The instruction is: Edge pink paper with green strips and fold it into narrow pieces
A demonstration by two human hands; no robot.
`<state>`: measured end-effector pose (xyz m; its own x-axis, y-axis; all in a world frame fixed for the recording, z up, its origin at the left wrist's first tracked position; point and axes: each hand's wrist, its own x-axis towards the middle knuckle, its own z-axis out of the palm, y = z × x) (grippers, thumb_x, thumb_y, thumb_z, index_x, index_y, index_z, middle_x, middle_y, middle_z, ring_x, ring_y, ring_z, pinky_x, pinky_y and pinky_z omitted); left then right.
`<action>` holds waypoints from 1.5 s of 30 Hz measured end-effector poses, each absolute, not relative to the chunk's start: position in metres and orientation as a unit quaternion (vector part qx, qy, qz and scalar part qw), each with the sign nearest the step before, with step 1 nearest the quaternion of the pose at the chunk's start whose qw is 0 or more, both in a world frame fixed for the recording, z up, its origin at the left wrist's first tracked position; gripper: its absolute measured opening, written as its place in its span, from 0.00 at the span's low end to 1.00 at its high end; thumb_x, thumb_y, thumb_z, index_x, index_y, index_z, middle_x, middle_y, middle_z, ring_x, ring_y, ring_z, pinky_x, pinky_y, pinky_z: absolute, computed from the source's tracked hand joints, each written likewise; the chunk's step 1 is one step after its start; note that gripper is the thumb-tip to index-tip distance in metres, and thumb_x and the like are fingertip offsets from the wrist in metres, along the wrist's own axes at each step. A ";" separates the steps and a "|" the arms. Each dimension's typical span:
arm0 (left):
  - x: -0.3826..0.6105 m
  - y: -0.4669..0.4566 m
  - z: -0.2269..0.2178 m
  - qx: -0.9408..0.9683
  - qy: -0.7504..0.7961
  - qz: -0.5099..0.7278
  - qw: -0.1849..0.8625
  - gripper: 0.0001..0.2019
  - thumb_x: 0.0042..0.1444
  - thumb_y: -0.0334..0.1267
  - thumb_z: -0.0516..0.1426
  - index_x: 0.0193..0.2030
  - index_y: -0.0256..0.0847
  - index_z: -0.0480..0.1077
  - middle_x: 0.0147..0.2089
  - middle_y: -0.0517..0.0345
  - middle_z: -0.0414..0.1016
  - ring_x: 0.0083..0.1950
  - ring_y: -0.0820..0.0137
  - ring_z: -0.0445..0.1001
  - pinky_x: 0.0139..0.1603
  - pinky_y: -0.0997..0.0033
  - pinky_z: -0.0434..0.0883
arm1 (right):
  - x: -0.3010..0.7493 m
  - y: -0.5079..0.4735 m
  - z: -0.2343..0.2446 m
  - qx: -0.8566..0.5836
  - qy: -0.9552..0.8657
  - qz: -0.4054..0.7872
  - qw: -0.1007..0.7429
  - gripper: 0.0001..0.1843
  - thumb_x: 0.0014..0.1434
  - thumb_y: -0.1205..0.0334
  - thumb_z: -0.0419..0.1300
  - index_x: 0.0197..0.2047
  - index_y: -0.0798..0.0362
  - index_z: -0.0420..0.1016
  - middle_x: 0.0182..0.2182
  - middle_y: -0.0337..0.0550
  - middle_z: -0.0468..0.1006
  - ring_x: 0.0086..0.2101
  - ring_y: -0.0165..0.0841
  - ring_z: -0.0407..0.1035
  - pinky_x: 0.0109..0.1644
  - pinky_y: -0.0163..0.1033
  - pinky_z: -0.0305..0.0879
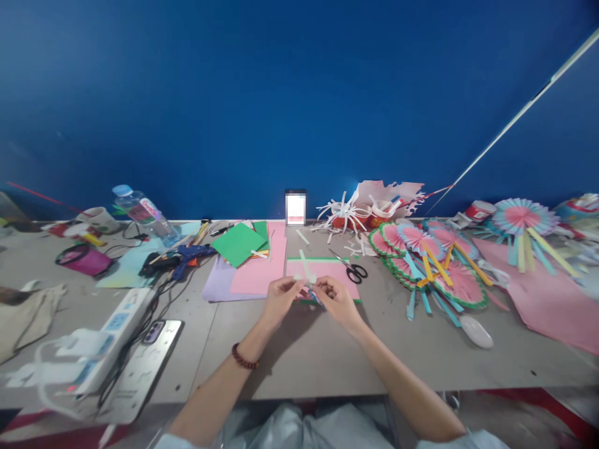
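My left hand [279,295] and my right hand [335,298] meet at the middle of the grey table [299,355], fingers pinched together on a small folded paper piece [309,289] with a pale strip sticking up from it. A beaded bracelet [243,359] is on my left wrist. Right behind the hands lies a pink sheet with a green border [327,269], and black-handled scissors [352,267] rest on its right side.
Pink, lilac and green sheets [253,255] lie left of centre. Several finished pink paper fans with coloured sticks [435,262] cover the right side. A phone [154,349], power strip [119,324], glue gun [178,259] and water bottle [143,212] are on the left. Paper scraps [360,215] sit by the blue wall.
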<state>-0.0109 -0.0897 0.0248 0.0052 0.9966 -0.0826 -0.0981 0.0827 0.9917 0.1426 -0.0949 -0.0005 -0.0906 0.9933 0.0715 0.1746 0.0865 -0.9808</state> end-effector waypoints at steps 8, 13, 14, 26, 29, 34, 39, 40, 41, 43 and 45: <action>-0.012 -0.089 0.022 0.444 0.501 0.508 0.542 0.18 0.42 0.51 0.65 0.20 0.35 0.74 0.18 0.52 0.75 0.19 0.72 0.70 0.20 0.75 0.63 | 0.143 -0.098 0.001 -0.516 -0.615 0.389 0.452 0.13 0.56 0.50 0.57 0.33 0.53 0.71 0.22 0.37 0.71 0.23 0.29 0.63 0.29 0.35 0.59; -0.012 -0.090 0.022 0.442 0.503 0.498 0.552 0.18 0.43 0.52 0.64 0.22 0.34 0.75 0.17 0.53 0.74 0.18 0.72 0.70 0.20 0.75 0.64 | 0.143 -0.097 0.002 -0.522 -0.619 0.381 0.446 0.13 0.56 0.51 0.57 0.33 0.53 0.71 0.22 0.38 0.71 0.24 0.30 0.64 0.28 0.35 0.60; -0.013 -0.090 0.021 0.441 0.505 0.495 0.553 0.19 0.43 0.52 0.64 0.22 0.34 0.75 0.17 0.53 0.74 0.18 0.72 0.69 0.20 0.75 0.64 | 0.142 -0.097 0.003 -0.523 -0.620 0.379 0.445 0.13 0.56 0.51 0.57 0.33 0.53 0.71 0.22 0.38 0.71 0.23 0.30 0.64 0.28 0.35 0.60; -0.012 -0.088 0.015 0.465 0.462 0.491 0.574 0.21 0.45 0.55 0.62 0.26 0.36 0.77 0.24 0.48 0.78 0.22 0.69 0.72 0.24 0.71 0.67 | 0.145 -0.095 0.000 -0.529 -0.614 0.376 0.449 0.10 0.55 0.54 0.56 0.32 0.52 0.69 0.21 0.35 0.68 0.23 0.28 0.62 0.28 0.33 0.57; -0.009 -0.089 0.019 0.477 0.463 0.493 0.561 0.16 0.39 0.50 0.67 0.24 0.37 0.76 0.26 0.49 0.78 0.24 0.68 0.73 0.24 0.71 0.67 | 0.145 -0.095 -0.001 -0.519 -0.608 0.398 0.451 0.11 0.56 0.53 0.56 0.33 0.52 0.69 0.21 0.36 0.69 0.23 0.29 0.63 0.27 0.33 0.58; -0.006 -0.092 0.022 0.457 0.488 0.509 0.542 0.16 0.42 0.49 0.65 0.20 0.36 0.73 0.20 0.53 0.75 0.20 0.72 0.70 0.22 0.73 0.65 | 0.141 -0.098 0.002 -0.505 -0.600 0.421 0.455 0.12 0.57 0.51 0.56 0.34 0.52 0.69 0.21 0.34 0.67 0.22 0.28 0.62 0.26 0.33 0.57; -0.007 -0.092 0.022 0.442 0.495 0.515 0.542 0.15 0.42 0.48 0.65 0.21 0.36 0.72 0.19 0.55 0.74 0.19 0.73 0.70 0.21 0.75 0.64 | 0.138 -0.100 0.005 -0.491 -0.605 0.427 0.459 0.11 0.58 0.52 0.55 0.37 0.52 0.68 0.22 0.34 0.67 0.22 0.28 0.63 0.26 0.33 0.58; -0.007 -0.091 0.022 0.441 0.497 0.516 0.541 0.15 0.43 0.48 0.65 0.21 0.36 0.72 0.18 0.55 0.74 0.19 0.73 0.70 0.21 0.75 0.64 | 0.138 -0.100 0.005 -0.492 -0.603 0.426 0.462 0.12 0.58 0.52 0.54 0.38 0.52 0.67 0.22 0.34 0.66 0.22 0.28 0.63 0.26 0.33 0.58; -0.007 -0.092 0.022 0.440 0.498 0.515 0.541 0.15 0.43 0.48 0.65 0.21 0.36 0.73 0.18 0.56 0.74 0.19 0.73 0.70 0.21 0.75 0.64 | 0.138 -0.100 0.005 -0.493 -0.600 0.424 0.465 0.12 0.58 0.52 0.55 0.39 0.52 0.67 0.21 0.33 0.65 0.22 0.28 0.62 0.26 0.33 0.58; -0.007 -0.092 0.022 0.439 0.499 0.512 0.544 0.15 0.44 0.48 0.64 0.22 0.36 0.73 0.18 0.56 0.74 0.19 0.73 0.70 0.21 0.75 0.64 | 0.138 -0.100 0.004 -0.495 -0.597 0.421 0.471 0.13 0.58 0.53 0.55 0.42 0.51 0.65 0.21 0.31 0.63 0.22 0.28 0.62 0.26 0.33 0.58; -0.007 -0.092 0.021 0.438 0.495 0.509 0.552 0.16 0.44 0.49 0.64 0.23 0.36 0.73 0.19 0.56 0.74 0.20 0.73 0.71 0.21 0.75 0.64 | 0.139 -0.100 0.002 -0.494 -0.598 0.418 0.474 0.14 0.58 0.53 0.55 0.44 0.51 0.63 0.21 0.31 0.63 0.22 0.28 0.62 0.27 0.33 0.59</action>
